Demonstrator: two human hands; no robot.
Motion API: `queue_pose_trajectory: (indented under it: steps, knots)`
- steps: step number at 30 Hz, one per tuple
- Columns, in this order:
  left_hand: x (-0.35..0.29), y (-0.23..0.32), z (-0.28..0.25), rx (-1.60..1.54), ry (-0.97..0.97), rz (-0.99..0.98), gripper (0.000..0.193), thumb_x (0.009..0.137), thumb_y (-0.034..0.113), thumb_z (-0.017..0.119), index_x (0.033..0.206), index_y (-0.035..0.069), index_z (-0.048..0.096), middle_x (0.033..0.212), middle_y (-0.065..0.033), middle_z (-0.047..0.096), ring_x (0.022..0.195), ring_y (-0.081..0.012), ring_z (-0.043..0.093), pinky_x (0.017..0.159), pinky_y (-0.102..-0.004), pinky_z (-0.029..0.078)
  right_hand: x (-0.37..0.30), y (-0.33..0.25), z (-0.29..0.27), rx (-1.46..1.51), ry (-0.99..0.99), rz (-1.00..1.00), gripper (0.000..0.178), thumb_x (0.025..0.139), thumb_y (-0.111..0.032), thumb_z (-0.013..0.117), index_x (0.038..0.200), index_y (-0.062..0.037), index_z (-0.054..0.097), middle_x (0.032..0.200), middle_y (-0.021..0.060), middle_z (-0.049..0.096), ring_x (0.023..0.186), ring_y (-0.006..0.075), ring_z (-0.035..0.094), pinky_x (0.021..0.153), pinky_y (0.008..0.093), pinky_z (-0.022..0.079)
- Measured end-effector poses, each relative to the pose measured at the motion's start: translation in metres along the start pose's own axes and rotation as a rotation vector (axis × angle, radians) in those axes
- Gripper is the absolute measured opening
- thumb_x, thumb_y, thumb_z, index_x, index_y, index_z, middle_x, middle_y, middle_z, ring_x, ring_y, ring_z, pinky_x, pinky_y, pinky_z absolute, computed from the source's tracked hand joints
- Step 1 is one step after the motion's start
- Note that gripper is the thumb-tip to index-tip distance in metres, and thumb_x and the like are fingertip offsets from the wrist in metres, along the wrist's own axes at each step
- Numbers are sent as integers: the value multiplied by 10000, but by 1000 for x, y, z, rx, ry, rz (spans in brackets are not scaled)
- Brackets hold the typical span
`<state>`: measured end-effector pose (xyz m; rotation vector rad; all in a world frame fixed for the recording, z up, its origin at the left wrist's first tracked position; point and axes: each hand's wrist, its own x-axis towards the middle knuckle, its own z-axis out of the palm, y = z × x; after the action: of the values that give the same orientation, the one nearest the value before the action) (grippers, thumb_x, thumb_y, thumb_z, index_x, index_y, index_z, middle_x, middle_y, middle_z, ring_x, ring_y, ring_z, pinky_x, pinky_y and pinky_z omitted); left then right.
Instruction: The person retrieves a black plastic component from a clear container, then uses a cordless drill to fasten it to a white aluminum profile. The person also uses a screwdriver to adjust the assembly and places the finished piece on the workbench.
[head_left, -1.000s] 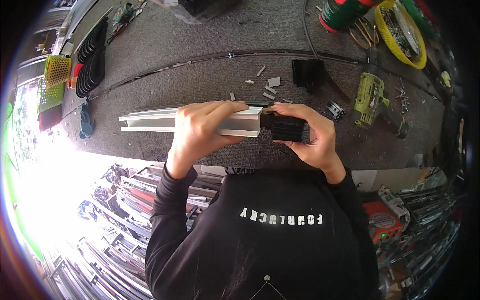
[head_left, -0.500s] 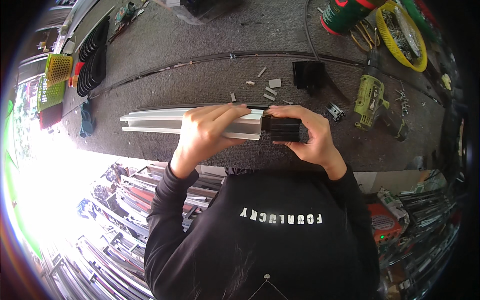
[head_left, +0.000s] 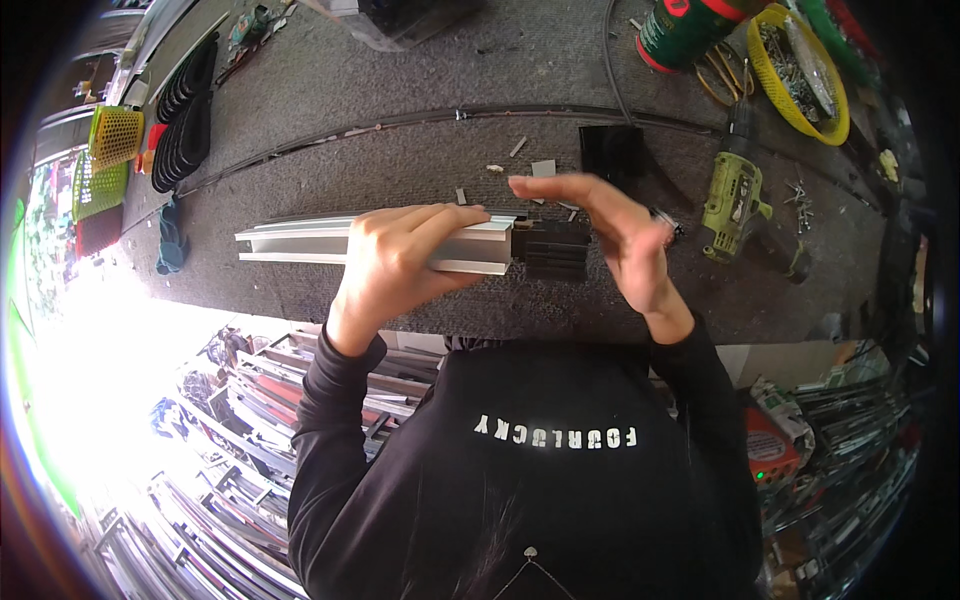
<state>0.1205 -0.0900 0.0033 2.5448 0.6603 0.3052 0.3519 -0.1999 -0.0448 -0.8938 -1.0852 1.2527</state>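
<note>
A silver, channel-shaped aluminium profile (head_left: pixel 300 244) lies lengthwise near the bench's front edge. My left hand (head_left: pixel 400 250) is wrapped over it, thumb on the near side and fingers on the far side. A black ribbed end piece (head_left: pixel 556 252) sits at the profile's right end, partly inserted or butted against it; I cannot tell which. My right hand (head_left: pixel 625 235) is raised just off the black piece, fingers stretched out to the left and apart from it, slightly blurred. Small grey flat pieces (head_left: pixel 543 169) are scattered just beyond.
On the right lie a green cordless drill (head_left: pixel 732 205), loose screws (head_left: pixel 798 205) and a yellow basket (head_left: pixel 800 75) of hardware. A black block (head_left: pixel 610 150) sits behind my right hand. A cable (head_left: pixel 390 122) crosses the bench. Black curved strips (head_left: pixel 183 140) lie far left.
My right hand has let go of the black end piece and lifted, its fingers now straight. The profile and my left hand have shifted slightly left.
</note>
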Motion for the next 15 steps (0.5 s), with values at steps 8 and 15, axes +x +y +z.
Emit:
queue_pose_trajectory:
  steps: [8, 15]
  knots:
    - [0, -6, 6, -52, 91, 42, 552, 519, 151, 910, 1029, 75, 713, 960, -90, 757, 863, -270, 749, 723, -356, 595, 10, 23, 34, -180, 88, -50, 1025, 954, -780, 109, 1191, 55, 655, 1179, 204, 693, 1098, 263, 633, 993, 387, 462]
    - [0, -11, 2, -23, 118, 29, 562, 500, 140, 912, 1023, 55, 724, 987, -130, 760, 937, -295, 751, 787, -360, 604, 25, 19, 23, -212, -87, -82, 734, 1002, -541, 290, 1171, 64, 670, 1280, 241, 657, 1106, 286, 617, 987, 388, 461]
